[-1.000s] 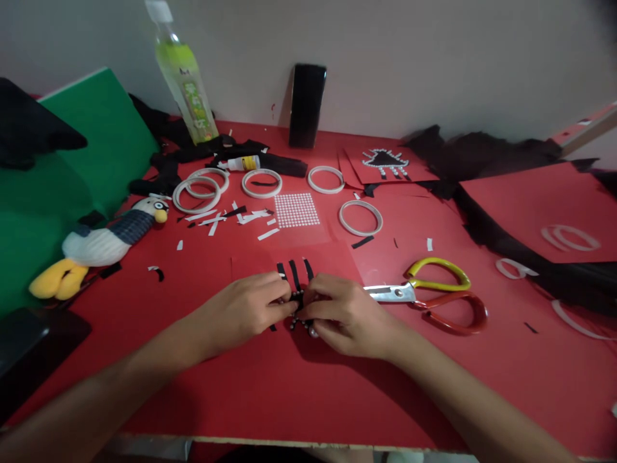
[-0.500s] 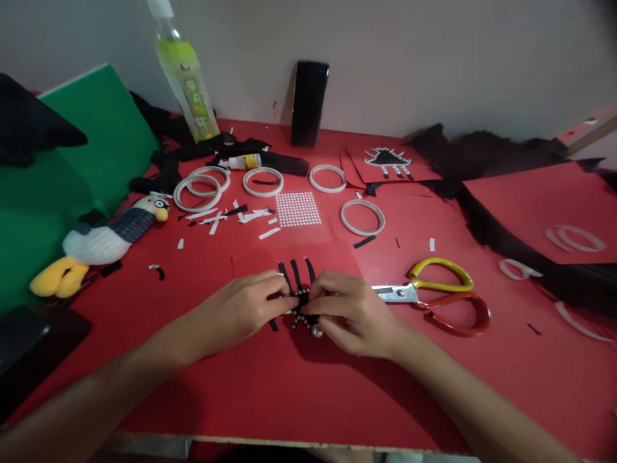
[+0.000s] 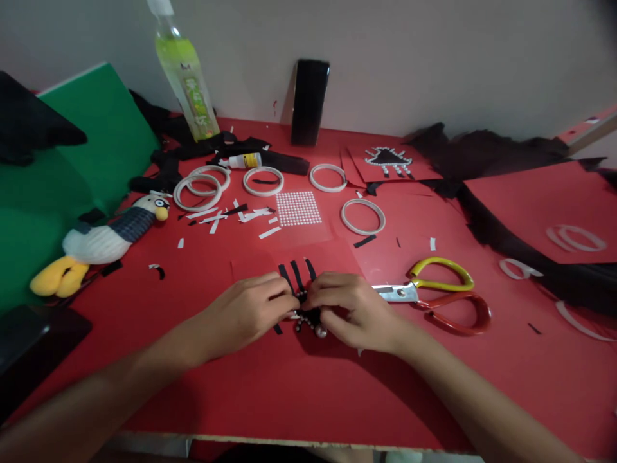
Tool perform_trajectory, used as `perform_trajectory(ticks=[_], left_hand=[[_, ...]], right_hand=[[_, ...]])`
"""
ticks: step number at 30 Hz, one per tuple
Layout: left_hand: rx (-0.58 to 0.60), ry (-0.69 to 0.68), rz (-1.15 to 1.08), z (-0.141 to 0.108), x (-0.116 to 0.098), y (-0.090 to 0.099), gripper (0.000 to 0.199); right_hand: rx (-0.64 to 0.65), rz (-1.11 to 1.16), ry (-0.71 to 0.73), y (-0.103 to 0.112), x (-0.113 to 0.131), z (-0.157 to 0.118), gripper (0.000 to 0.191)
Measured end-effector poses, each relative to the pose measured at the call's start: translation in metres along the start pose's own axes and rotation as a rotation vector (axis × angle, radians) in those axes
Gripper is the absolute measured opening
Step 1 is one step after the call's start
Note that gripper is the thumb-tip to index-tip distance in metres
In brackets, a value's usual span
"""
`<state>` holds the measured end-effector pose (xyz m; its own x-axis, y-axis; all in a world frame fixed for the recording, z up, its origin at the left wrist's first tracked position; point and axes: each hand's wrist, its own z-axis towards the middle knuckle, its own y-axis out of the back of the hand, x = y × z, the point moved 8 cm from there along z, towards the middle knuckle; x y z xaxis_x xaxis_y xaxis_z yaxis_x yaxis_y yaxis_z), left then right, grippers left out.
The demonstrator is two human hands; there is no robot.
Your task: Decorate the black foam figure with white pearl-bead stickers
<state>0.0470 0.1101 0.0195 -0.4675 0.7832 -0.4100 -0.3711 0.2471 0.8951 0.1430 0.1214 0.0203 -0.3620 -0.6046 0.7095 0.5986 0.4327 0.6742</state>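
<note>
The black cut-out [image 3: 313, 316] edged with small pearly beads lies on a red card [image 3: 337, 254] near the middle of the worktop [image 3: 289, 399], partly hidden under the fingers. A larger pearl [image 3: 321, 331] sits at its near edge, and three black strips [image 3: 297, 275] run from it toward the far side of the card. Both hands meet over it: the left hand [image 3: 253, 305] comes in from the left, the right hand [image 3: 354, 308] from the right, fingertips nearly together. The fingers of each are curled in close, though I cannot tell whether either grip is pinching anything. Working from both sides probably steadies the piece and allows fine control over such small parts.

Just beyond the card, a sheet of beads [image 3: 299, 209] lies flat, likely placed there for easy reach. Scissors [image 3: 402, 293] rest beside the right hand, handles pointing away from it and blades partly hidden behind it. Tape rolls [image 3: 363, 232] lie around the bead sheet, with paper scraps [image 3: 216, 222] to its left and a small glue bottle [image 3: 245, 161] on its side behind.

Farther back, a beaded black shape [image 3: 387, 157] lies on red card, perhaps within sight as a reference. A phone [image 3: 310, 103] leans against the wall [image 3: 385, 64], seemingly for support. A drink bottle [image 3: 190, 90] stands at the far left, and a plush bird [image 3: 106, 241] lies beside a green board [image 3: 120, 128].
</note>
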Motion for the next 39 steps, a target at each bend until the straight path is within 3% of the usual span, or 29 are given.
perform_trajectory(ticks=[25, 39], left_hand=[[0.038, 0.0, 0.023, 0.0, 0.0, 0.0, 0.026], [0.082, 0.012, -0.033, -0.001, 0.005, 0.0, 0.029]], right_hand=[[0.071, -0.193, 0.072, -0.006, 0.015, -0.003, 0.024], [0.051, -0.061, 0.032, 0.001, 0.006, -0.002, 0.03]])
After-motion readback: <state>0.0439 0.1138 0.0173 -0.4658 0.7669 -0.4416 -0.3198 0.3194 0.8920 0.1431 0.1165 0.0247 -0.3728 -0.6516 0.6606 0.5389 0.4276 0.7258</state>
